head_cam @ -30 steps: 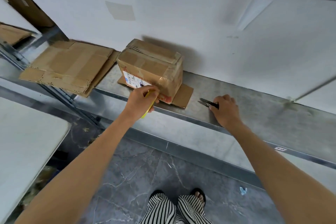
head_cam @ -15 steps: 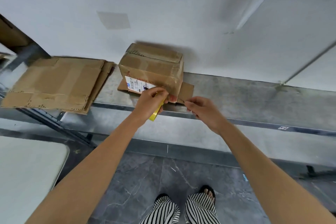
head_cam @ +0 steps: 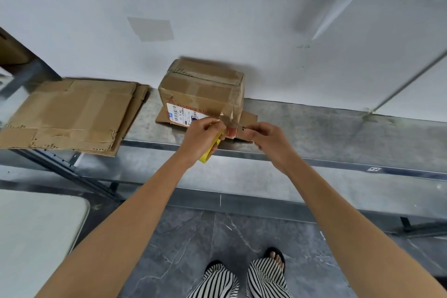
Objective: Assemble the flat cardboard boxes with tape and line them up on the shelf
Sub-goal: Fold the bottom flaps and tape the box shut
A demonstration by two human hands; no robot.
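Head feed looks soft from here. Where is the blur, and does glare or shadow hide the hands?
Head view: left hand gripping the yellow tape roll, right hand pinching the snips and the box read fairly sharp; smear sits top right. Head view: soft box shadow on the wall, no hard glare on the shelf, its edge lens-bowed.

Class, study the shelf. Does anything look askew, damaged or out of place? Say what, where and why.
The stack of flattened boxes on the left juts past the front edge of the shelf, its edges ragged. The taped box sits on a loose cardboard sheet, and its near right corner is crumpled.
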